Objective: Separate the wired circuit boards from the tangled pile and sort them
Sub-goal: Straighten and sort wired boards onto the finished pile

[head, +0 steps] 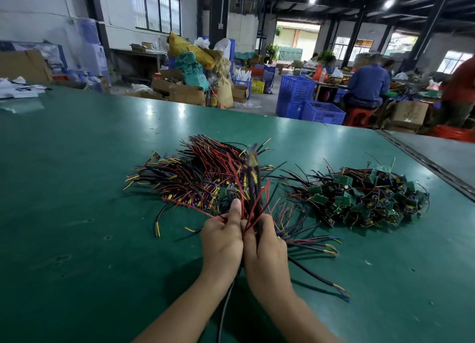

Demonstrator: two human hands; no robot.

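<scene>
Both hands sit close together over the green surface (77, 188), side by side and touching along their inner edges. The left hand (222, 240) is closed around the lower end of a bundle of wires (253, 186), its thumb pointing straight up along the strands. The right hand (266, 247) is wrapped around the same bundle just beside it, fingers curled shut over black and red leads. The bundle rises upright from between the two hands and leans slightly away from the person; its top is blurred.

Beyond the left hand and spreading out to its far left lies the sorted heap of wires (195, 178), red, black and yellow-tipped, fanned flat on the surface. Well to the right of the right hand lies the tangled pile (365, 198), a dark knot of leads with many small green circuit boards showing in it. A few loose black leads (316, 242) with yellow tips lie on the surface just beside the right hand.

Past the far edge of the surface stand blue crates (308, 98); their contents cannot be made out.
</scene>
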